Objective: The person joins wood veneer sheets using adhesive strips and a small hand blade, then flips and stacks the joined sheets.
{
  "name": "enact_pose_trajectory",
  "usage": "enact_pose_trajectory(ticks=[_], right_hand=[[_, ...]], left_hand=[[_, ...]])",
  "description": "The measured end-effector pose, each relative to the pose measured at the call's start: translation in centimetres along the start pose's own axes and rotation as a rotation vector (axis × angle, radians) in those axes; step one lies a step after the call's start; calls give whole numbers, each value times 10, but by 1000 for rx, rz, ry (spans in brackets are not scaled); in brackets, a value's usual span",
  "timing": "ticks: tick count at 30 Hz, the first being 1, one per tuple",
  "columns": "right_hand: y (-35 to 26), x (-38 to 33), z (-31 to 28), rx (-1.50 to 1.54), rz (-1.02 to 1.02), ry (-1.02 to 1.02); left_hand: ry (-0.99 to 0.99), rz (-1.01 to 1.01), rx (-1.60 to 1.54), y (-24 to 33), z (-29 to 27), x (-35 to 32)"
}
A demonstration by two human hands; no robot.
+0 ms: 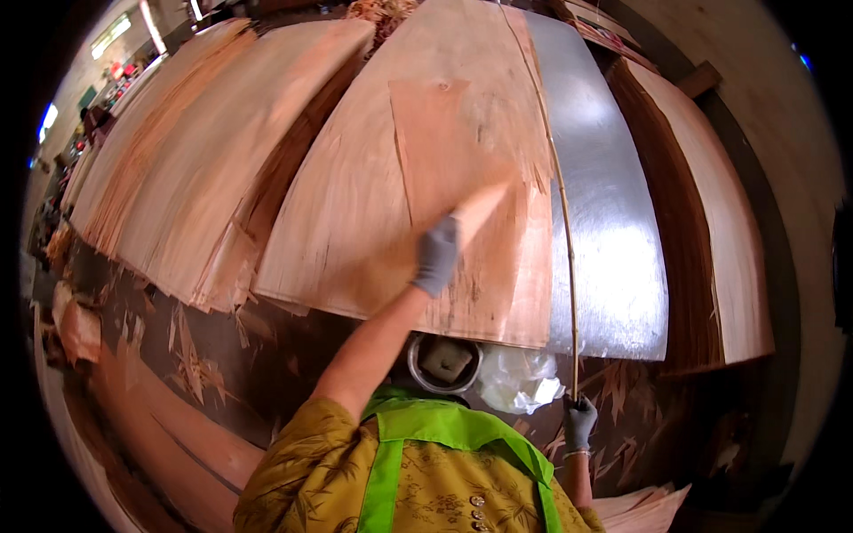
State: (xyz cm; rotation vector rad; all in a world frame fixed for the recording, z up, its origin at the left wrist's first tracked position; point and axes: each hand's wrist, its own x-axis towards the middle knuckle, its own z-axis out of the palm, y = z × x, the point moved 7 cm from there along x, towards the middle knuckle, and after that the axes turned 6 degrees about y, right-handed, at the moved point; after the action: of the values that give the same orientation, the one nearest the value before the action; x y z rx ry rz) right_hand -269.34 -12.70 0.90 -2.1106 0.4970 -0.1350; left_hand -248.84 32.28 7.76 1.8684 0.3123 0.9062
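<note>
My left hand (437,257), in a grey glove, reaches over the middle stack of wood veneer sheets (338,222). It is closed on one end of a pale veneer strip (484,209), which is blurred by motion above the stack. Beneath the strip, a darker veneer piece (435,133) lies on the top sheet. My right hand (580,423), also gloved in grey, is down by my right side, closed around the near end of a long thin bamboo stick (566,231). The stick stretches away along the right edge of the stack, beside a shiny metal sheet (613,222).
More veneer stacks stand at left (191,160) and at right (711,204). Just in front of my body are a round metal bucket (414,360) with a greyish block inside and a clear plastic bag (515,377). Wood scraps (191,364) litter the dark floor.
</note>
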Motion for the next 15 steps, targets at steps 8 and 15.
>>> enact_pose_trajectory(ticks=[8, 15], right_hand=[[-96, -36, 160, 254, 327, -119], [-144, -28, 244, 455, 387, -260]], left_hand=[[306, -670, -414, -191, -212, 38], [478, -772, -336, -276, -289, -5]])
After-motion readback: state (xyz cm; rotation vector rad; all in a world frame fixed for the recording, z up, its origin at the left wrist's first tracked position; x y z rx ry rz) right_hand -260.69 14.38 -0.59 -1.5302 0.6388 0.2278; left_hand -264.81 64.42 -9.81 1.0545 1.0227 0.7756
